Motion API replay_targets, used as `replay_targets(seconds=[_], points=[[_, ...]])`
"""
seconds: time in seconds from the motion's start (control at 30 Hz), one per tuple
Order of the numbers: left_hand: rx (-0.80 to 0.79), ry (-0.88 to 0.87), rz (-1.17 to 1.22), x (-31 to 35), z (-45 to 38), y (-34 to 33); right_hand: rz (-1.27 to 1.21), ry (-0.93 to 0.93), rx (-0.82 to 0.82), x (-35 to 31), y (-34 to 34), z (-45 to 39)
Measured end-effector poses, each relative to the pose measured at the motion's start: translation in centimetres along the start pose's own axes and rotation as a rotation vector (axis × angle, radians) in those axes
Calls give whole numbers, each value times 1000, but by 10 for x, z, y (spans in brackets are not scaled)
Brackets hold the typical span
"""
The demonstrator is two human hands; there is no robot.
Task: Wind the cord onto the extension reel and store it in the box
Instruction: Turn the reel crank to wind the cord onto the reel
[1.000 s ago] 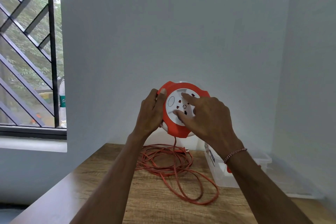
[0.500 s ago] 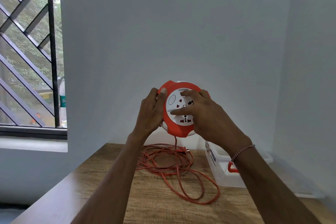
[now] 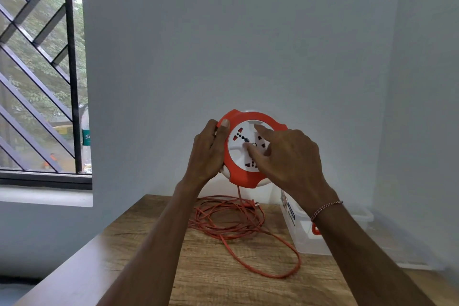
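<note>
**Reel held up over the table, cord loose below**

I held the extension reel (image 3: pixel 250 149) upright above the wooden table (image 3: pixel 211 278). My left hand (image 3: pixel 207 154) gripped its orange rim, thumb over the front edge. My right hand (image 3: pixel 288 156) pressed straight fingertips on the white socket face. The orange cord (image 3: pixel 238 221) hung from the reel into loose loops on the table; the clear plastic box (image 3: pixel 303 228) stood just beside them, toward the wall corner.
</note>
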State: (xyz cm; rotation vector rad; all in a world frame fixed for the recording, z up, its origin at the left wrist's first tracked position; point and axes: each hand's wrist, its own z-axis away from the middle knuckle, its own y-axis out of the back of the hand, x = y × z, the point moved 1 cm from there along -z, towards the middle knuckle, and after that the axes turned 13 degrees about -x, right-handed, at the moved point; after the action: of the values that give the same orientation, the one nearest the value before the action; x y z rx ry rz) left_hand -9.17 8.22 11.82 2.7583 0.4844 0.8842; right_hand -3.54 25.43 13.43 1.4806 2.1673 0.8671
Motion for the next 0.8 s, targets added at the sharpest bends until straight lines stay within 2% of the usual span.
replay_targets(seconds=[0.23,0.33,0.47,0.7,0.8], points=[[-12,8,5,2,1,-3,-38,146,-32,3,15,0],[-6,-19,-1,4,1,-1,-52,221,-138,4,16,-2],[3,-20,-1,3,2,0,46,204,-266,-1,11,1],[10,-14,3,1,1,-1,163,196,-97,0,3,3],[8,-8,10,1,1,0,161,131,-21,2,0,4]])
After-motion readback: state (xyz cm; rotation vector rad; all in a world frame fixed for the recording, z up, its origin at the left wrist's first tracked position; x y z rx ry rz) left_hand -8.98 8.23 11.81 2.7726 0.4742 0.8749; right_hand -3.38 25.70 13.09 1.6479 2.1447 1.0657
